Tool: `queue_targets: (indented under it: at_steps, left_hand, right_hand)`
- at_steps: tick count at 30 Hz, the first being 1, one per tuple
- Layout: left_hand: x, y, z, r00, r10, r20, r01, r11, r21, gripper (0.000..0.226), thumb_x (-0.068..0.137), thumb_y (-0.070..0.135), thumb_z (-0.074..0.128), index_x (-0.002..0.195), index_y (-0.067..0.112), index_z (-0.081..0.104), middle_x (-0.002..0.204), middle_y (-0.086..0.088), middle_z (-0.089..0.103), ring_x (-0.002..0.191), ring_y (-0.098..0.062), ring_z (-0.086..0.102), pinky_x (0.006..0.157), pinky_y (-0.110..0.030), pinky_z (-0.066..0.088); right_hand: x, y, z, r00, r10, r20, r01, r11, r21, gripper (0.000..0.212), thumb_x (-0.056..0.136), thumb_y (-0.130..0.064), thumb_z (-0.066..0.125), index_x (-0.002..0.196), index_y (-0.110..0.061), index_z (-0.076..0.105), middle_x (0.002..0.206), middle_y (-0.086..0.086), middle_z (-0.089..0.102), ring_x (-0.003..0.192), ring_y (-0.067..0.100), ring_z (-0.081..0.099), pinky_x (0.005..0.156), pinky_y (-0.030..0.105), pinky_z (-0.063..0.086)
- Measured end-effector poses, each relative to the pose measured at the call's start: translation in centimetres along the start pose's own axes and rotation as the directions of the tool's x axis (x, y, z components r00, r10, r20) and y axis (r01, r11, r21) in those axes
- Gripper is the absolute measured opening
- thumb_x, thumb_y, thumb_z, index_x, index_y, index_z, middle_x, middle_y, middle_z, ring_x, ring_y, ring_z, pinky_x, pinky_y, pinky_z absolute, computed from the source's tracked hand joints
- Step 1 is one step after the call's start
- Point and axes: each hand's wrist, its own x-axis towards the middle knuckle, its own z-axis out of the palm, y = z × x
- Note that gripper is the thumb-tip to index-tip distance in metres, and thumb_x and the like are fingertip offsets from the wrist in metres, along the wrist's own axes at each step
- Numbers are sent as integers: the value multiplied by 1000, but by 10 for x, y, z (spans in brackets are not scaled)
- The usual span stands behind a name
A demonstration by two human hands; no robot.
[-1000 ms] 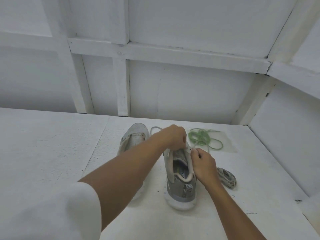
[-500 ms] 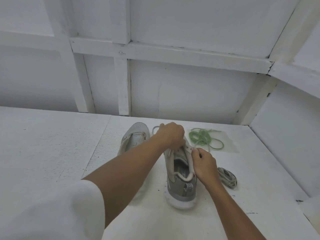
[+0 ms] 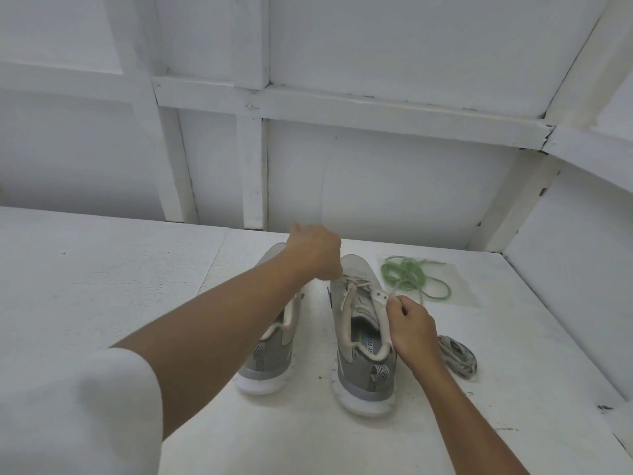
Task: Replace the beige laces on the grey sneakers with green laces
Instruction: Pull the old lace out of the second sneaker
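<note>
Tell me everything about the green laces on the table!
The green laces are a thin, bright green cord, lying loose in a tangled heap of loops, with one long loop trailing to the right. They rest on what looks like a clear plastic sheet on the white table, just right of the sneaker on the right. They are not threaded yet, and no hand touches them.

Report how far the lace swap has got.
Done: one removed lace bundle lies on the table. In hand: left hand pulls the beige lace from the right sneaker; right hand pinches its eyelet edge. Remaining: green laces lie untouched, nothing threaded.
</note>
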Motion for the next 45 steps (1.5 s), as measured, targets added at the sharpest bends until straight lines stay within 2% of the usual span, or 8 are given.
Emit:
queue_targets:
  at_steps: [5, 9, 16, 22, 29, 34, 40, 45]
  left_hand:
    - [-12, 6, 6, 984, 23, 176, -39, 996, 85, 20, 81, 22, 62, 95, 17, 49, 94, -3, 46, 97, -23, 37, 97, -41, 30]
    - [-15, 8, 4, 997, 27, 76, -6, 962, -272, 16, 90, 19, 52, 101, 9, 57, 110, -11, 60, 96, -27, 54, 80, -34, 45]
    - [-40, 45, 46, 997, -79, 22, 76, 783, -617, 40, 97, 34, 41, 127, 9, 51, 126, -16, 52, 115, -32, 52, 95, -41, 45]
    - [-41, 52, 73, 972, -225, -71, 92, 636, -766, 34, 96, 29, 36, 117, 13, 57, 115, -12, 58, 109, -31, 53, 94, -44, 44]
    - [-41, 53, 73, 937, -348, -4, 138, 382, -914, 34, 97, 19, 34, 116, 10, 62, 115, -11, 64, 106, -27, 56, 89, -35, 43]
    - [-40, 52, 75, 928, -371, 35, 155, 298, -942, 51, 78, 34, 21, 89, 8, 63, 101, -15, 67, 98, -34, 59, 86, -41, 47]
    - [-41, 50, 80, 914, -402, 52, 151, 218, -964, 41, 99, 20, 30, 107, 4, 67, 112, -15, 66, 105, -31, 57, 94, -40, 45]
    - [-40, 49, 86, 907, -417, 56, 151, 198, -969, 39, 100, 18, 31, 108, 3, 66, 112, -14, 66, 106, -30, 57, 94, -40, 44]
  right_hand:
    - [1, 0, -2, 1000, -3, 17, 3, 1000, 1, 37, 98, -24, 41, 63, -14, 33, 57, -2, 35, 53, 12, 30, 50, 29, 23]
    - [3, -2, -2, 998, -3, 61, 3, 1000, -6, 35, 99, -27, 40, 66, -14, 35, 60, -1, 38, 55, 13, 33, 52, 30, 25]
    - [16, -12, -11, 994, -76, 77, 76, 997, 2, 10, 93, -28, 56, 90, -20, 62, 89, -10, 60, 82, 7, 54, 69, 24, 38]
    - [58, -33, -8, 944, -269, 192, 311, 919, -242, 9, 90, -21, 59, 93, -23, 67, 106, -4, 57, 95, 11, 51, 81, 23, 36]
    - [73, -52, 10, 890, -161, 426, 384, 769, -511, 13, 83, -28, 65, 91, -22, 73, 105, 3, 66, 103, 24, 58, 85, 32, 49]
    - [73, -59, 19, 879, -167, 447, 435, 668, -604, 14, 87, -28, 60, 95, -22, 69, 106, 4, 61, 107, 25, 49, 85, 35, 48]
    - [85, -62, -5, 937, -158, 312, 345, 555, -757, 19, 88, -22, 52, 104, -16, 62, 114, 6, 60, 111, 30, 50, 89, 38, 42]
    - [90, -54, -10, 956, -72, 286, 259, 666, -700, 23, 86, -19, 53, 108, -13, 56, 125, 9, 55, 116, 32, 49, 94, 40, 44]
